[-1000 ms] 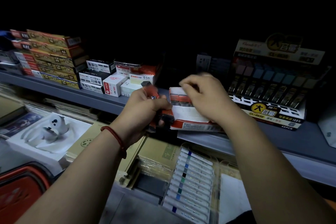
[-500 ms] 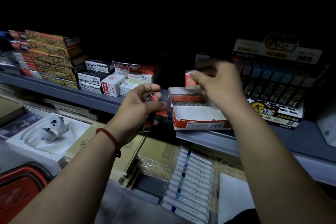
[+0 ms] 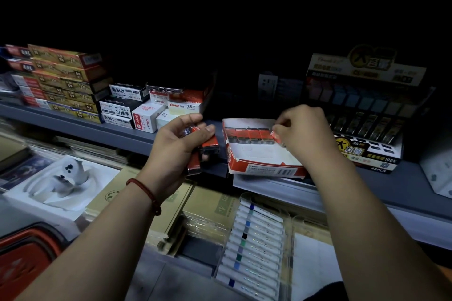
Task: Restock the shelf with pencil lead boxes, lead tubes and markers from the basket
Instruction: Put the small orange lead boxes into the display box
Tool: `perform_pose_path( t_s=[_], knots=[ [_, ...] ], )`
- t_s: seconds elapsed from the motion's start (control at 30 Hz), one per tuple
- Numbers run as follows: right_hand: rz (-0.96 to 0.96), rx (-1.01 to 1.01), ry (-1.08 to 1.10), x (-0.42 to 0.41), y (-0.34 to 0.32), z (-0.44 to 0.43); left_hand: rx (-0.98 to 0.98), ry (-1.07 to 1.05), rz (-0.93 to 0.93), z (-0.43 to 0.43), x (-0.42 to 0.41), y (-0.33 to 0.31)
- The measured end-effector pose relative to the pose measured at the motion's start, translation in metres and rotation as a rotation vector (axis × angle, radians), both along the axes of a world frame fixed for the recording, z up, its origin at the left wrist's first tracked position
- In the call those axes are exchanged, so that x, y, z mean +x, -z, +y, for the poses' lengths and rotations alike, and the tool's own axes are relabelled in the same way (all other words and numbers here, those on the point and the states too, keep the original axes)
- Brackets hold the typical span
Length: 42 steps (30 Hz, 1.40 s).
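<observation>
Right now the right hand (image 3: 303, 134) is pinching a red lead tube (image 3: 276, 135) at the right end of a row of tubes (image 3: 247, 134) standing in the open red-and-white carton (image 3: 264, 168) on the shelf (image 3: 117, 129). Just left of the carton, the left hand (image 3: 178, 146) is gripping several more red tubes (image 3: 209, 144).

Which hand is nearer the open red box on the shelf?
Right. The right hand is at the right end of the box, pinching a tube; the left hand is left of it, holding tubes.
</observation>
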State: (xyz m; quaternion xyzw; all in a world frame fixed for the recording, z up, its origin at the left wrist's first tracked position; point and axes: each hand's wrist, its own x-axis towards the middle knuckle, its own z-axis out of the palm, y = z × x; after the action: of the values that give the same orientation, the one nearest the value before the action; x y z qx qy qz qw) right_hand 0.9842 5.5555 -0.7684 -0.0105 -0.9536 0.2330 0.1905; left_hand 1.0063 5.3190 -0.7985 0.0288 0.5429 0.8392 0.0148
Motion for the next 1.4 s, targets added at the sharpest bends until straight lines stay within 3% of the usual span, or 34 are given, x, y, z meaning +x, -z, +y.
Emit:
perform_pose_path(
  t_s=[0.13, 0.3, 0.5, 0.63, 1.03, 1.4],
  knots=[
    [-0.030, -0.015, -0.011, 0.006, 0.001, -0.003, -0.001, 0.013, 0.013, -0.002, 0.002, 0.001],
    [-0.057, -0.287, 0.052, 0.014, -0.002, -0.016, -0.014, 0.013, 0.013, -0.003, 0.005, -0.002],
    [-0.048, -0.415, 0.043, 0.014, -0.001, -0.026, 0.038, -0.003, -0.062, -0.010, 0.003, -0.003],
    [0.115, -0.286, 0.131, 0.007, 0.002, -0.017, 0.085, 0.014, -0.075, -0.011, 0.001, -0.002],
    [0.029, -0.077, 0.056, -0.001, 0.005, -0.015, 0.133, 0.101, -0.106, -0.012, -0.002, 0.001],
    [-0.053, 0.131, 0.094, 0.003, -0.001, -0.018, 0.117, 0.042, -0.108, -0.009, -0.001, 0.002]
  ],
)
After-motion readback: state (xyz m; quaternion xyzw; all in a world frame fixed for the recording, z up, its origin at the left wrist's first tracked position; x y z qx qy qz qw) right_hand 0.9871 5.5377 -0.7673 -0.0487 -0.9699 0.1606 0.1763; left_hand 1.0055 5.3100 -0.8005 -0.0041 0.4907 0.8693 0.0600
